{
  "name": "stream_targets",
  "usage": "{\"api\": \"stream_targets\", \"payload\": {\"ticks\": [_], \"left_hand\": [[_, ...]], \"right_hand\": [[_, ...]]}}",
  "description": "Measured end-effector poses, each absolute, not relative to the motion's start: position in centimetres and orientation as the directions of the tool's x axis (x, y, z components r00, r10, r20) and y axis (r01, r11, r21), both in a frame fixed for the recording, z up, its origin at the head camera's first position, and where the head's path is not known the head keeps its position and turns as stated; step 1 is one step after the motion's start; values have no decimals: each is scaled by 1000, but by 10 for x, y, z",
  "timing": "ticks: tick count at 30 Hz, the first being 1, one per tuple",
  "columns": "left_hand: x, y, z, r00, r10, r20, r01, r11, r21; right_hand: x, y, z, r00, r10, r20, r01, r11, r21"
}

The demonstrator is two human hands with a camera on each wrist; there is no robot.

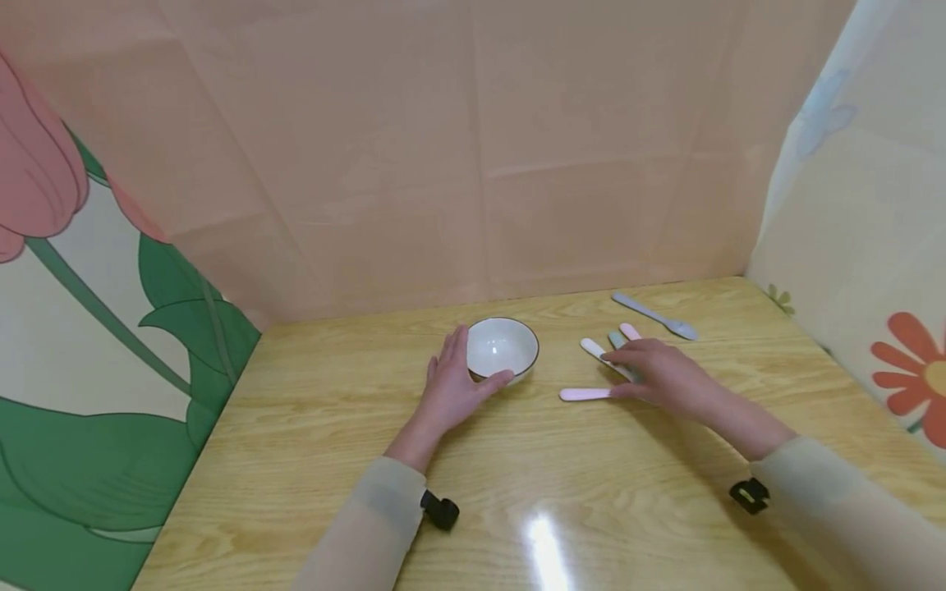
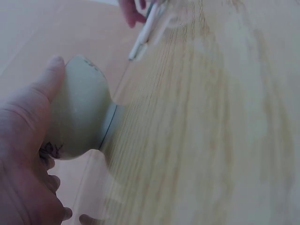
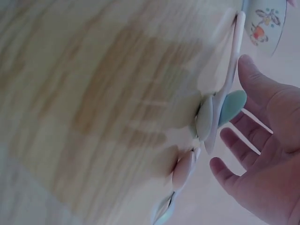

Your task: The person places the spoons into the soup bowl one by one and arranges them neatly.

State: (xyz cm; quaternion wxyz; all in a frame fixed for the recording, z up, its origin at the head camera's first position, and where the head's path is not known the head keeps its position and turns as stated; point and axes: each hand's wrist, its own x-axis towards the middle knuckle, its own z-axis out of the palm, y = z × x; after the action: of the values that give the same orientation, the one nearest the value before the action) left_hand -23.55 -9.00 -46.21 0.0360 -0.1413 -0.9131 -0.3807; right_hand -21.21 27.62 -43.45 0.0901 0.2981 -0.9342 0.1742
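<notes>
A white bowl (image 1: 502,345) with a dark rim stands upright on the table. My left hand (image 1: 449,392) holds its left and near side, thumb along the front, fingers round the left; the left wrist view shows the thumb against the bowl's outer wall (image 2: 86,108). My right hand (image 1: 668,379) hovers over several small spoons with its fingers spread. Its thumb is close to a pink spoon (image 1: 584,395); the hand partly covers a white spoon (image 1: 594,348) and others. A green spoon (image 3: 233,107) shows near the fingers in the right wrist view.
A grey-blue spoon (image 1: 645,310) lies apart toward the back right of the wooden table (image 1: 332,427). A plain pinkish cloth (image 1: 369,164) hangs behind the table, and flower-printed sheets (image 1: 887,246) flank it.
</notes>
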Motion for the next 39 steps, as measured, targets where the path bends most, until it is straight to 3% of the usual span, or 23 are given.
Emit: {"api": "stream_targets", "payload": {"ticks": [14, 39], "left_hand": [[-236, -91, -465, -956, 237, 171, 289, 672, 682], [-239, -90, -467, -961, 229, 155, 272, 692, 669]], "right_hand": [[-216, 268, -443, -763, -575, 295, -643, 721, -258], [-213, 261, -439, -808, -554, 198, -587, 733, -343]]}}
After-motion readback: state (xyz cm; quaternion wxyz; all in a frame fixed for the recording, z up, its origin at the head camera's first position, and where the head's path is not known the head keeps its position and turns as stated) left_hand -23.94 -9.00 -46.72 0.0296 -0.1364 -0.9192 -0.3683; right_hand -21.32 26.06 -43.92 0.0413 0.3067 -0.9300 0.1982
